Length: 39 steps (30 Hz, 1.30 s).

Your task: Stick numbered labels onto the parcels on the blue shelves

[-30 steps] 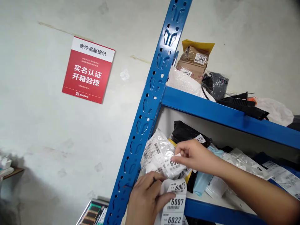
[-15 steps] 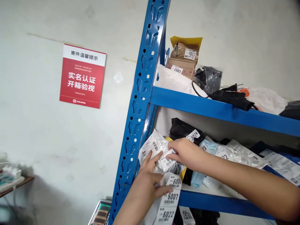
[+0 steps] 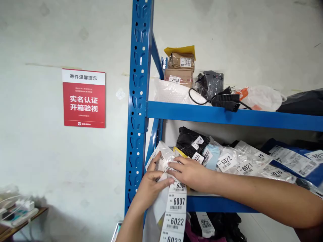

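My left hand (image 3: pixel 151 183) holds a strip of white number labels (image 3: pixel 175 211) that hangs down, reading 6007 and 6022. Its fingers also press on a clear plastic parcel (image 3: pixel 161 158) at the left end of the middle shelf. My right hand (image 3: pixel 188 173) lies on the same parcel, fingers together, pressing a small label onto it. Both hands touch each other beside the blue upright post (image 3: pixel 137 101).
The blue shelf rack (image 3: pixel 227 116) holds several labelled parcels (image 3: pixel 234 161) on the middle level. Cardboard boxes (image 3: pixel 180 69), a black cable and plastic bags sit on the upper level. A red notice (image 3: pixel 83 98) hangs on the wall. A small table (image 3: pixel 17 215) stands at lower left.
The view has swung so the rack stands upright. My left hand rose onto the clear parcel with the label strip. My right hand moved down and now presses on the parcel.
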Each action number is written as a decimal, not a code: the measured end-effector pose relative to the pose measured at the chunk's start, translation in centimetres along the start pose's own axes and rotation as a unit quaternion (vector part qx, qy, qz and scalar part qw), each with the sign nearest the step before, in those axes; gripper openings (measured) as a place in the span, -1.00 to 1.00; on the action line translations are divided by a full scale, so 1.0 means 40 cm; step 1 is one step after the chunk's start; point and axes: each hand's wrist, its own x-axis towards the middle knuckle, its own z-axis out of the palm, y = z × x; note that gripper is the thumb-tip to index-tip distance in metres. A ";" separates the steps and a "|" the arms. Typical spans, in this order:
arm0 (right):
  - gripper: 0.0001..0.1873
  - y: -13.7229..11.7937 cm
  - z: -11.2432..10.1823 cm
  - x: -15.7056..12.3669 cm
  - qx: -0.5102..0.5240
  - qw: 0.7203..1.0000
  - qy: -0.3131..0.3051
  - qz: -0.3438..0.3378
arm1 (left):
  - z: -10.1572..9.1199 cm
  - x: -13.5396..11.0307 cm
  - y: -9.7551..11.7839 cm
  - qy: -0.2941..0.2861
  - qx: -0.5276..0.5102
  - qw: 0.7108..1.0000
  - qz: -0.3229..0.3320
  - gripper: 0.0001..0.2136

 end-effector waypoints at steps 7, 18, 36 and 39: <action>-0.82 0.001 0.028 -0.013 -0.040 0.996 0.079 -0.013 | 0.002 0.029 0.030 -0.047 -0.107 0.990 -0.074 -0.67; -0.79 -0.032 0.023 -0.001 -0.087 0.991 0.089 0.054 | 0.027 0.061 0.025 0.002 -0.235 0.961 -0.146 -0.66; -0.28 -0.332 0.146 -0.498 0.605 0.734 0.137 0.275 | 0.240 -0.244 0.142 0.132 -0.011 0.988 0.074 -0.72; -0.37 -0.374 0.175 -0.518 0.707 0.612 0.184 0.303 | 0.356 -0.332 0.154 0.152 0.071 0.983 0.077 -0.70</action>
